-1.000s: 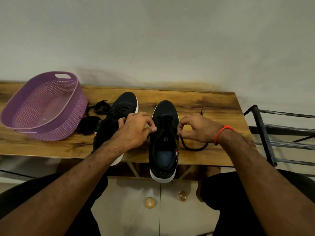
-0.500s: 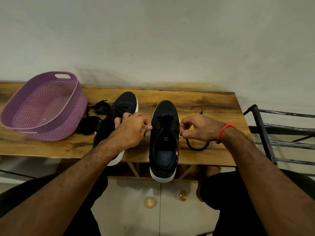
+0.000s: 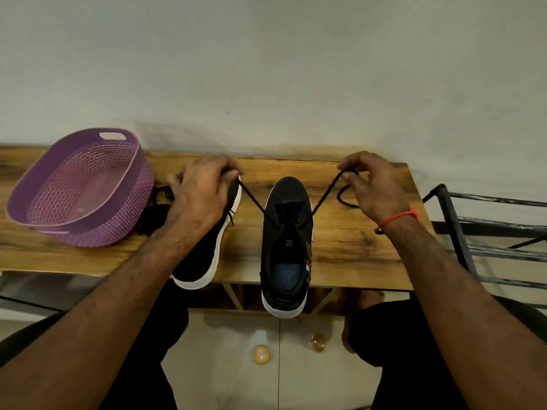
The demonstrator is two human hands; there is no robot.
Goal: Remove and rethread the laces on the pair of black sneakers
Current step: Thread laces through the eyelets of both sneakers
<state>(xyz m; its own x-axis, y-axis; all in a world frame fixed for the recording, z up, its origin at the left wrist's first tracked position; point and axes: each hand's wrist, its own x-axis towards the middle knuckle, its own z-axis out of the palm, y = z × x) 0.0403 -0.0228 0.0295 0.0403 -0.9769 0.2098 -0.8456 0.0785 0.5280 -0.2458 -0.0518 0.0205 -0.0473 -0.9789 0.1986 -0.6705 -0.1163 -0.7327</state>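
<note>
Left hand (image 3: 204, 190) and right hand (image 3: 374, 184) each pinch a lace (image 3: 251, 198) end, pulled taut above the centre sneaker (image 3: 285, 247).

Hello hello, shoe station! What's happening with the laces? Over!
Left hand and right hand each pinch one end of the black lace, taut. Lace threaded in right-side black white-soled sneaker. Nothing in the way.

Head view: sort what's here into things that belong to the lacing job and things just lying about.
Belongs to the job:
- right sneaker, partly laced
- its lace, pulled taut to both sides
- left hand and right hand, each pinching a lace end
- left sneaker
- loose black lace pile

Lying about:
- purple basket
- metal rack
- two small round things on the floor
</note>
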